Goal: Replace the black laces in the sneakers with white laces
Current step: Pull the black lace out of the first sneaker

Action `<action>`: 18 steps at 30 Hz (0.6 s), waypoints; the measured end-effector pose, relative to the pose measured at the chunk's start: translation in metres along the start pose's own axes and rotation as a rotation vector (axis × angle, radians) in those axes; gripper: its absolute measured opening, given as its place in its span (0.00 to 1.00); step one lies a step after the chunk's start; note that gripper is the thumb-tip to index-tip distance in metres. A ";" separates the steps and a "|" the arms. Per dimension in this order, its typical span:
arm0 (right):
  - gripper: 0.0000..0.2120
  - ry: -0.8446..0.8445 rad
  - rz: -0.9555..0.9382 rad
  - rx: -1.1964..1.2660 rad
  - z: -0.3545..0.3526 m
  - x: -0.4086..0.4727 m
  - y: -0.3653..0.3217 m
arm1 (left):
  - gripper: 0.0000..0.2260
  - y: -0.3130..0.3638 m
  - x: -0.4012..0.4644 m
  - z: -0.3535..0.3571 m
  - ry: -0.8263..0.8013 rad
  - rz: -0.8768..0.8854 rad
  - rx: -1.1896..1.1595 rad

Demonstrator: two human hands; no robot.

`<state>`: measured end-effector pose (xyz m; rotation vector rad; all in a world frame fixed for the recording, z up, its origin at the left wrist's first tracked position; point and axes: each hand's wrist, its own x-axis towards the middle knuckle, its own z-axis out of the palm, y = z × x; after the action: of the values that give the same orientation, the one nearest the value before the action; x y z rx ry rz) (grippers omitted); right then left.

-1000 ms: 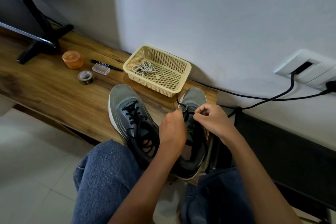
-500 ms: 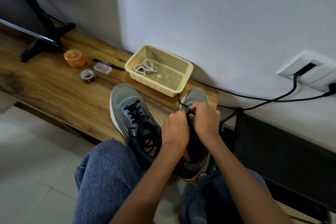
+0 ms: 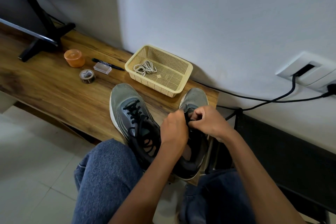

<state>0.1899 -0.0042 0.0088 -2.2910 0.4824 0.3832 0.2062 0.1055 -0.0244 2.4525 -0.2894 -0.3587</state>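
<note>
Two grey sneakers stand side by side on the wooden bench (image 3: pixel 54 92). The left sneaker (image 3: pixel 131 114) still carries its black lace, loosened near the collar. Over the right sneaker (image 3: pixel 195 98) both hands meet. My left hand (image 3: pixel 174 127) and my right hand (image 3: pixel 207 122) pinch its black lace (image 3: pixel 187 118) between curled fingers; the eyelets under them are hidden. White laces (image 3: pixel 145 67) lie bunched in the left end of a cream mesh basket (image 3: pixel 183 78) behind the shoes.
An orange lidded jar (image 3: pixel 74 58), a tape roll (image 3: pixel 87 76), a small clear box (image 3: pixel 102 68) and a black pen (image 3: pixel 109 64) sit left of the basket. A black stand (image 3: pixel 41 29) is far left. Black cables (image 3: pixel 254 99) run along the wall to a socket (image 3: pixel 309 72).
My right hand came in from the right to meet my left hand over the right sneaker's tongue; the free loop of black lace by the toe is no longer visible.
</note>
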 end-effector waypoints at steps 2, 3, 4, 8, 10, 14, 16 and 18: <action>0.08 -0.077 -0.008 0.041 -0.007 -0.005 0.002 | 0.08 -0.001 0.000 0.000 0.010 0.000 0.005; 0.08 -0.122 -0.013 0.066 -0.011 -0.007 0.002 | 0.08 0.000 0.000 0.001 0.012 0.000 0.008; 0.07 -0.188 -0.020 0.085 -0.013 -0.009 0.003 | 0.08 0.000 0.001 0.001 0.011 -0.001 0.011; 0.02 -0.317 -0.038 0.089 -0.011 -0.017 0.006 | 0.08 -0.002 0.004 0.002 0.003 -0.019 0.001; 0.02 -0.236 -0.040 0.128 -0.011 -0.020 0.006 | 0.09 -0.003 0.005 0.004 0.007 -0.012 -0.017; 0.03 -0.089 -0.076 0.030 -0.023 -0.031 -0.002 | 0.15 -0.004 0.001 0.003 0.092 0.077 -0.178; 0.05 0.025 -0.070 -0.004 -0.033 -0.036 -0.010 | 0.19 -0.002 -0.006 -0.001 0.181 0.168 -0.350; 0.06 0.124 -0.074 0.054 -0.048 -0.045 -0.024 | 0.23 0.005 -0.018 -0.008 0.204 0.272 -0.473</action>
<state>0.1669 -0.0135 0.0737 -2.2814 0.4620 0.1901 0.1910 0.1114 -0.0123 1.9345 -0.3937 -0.0468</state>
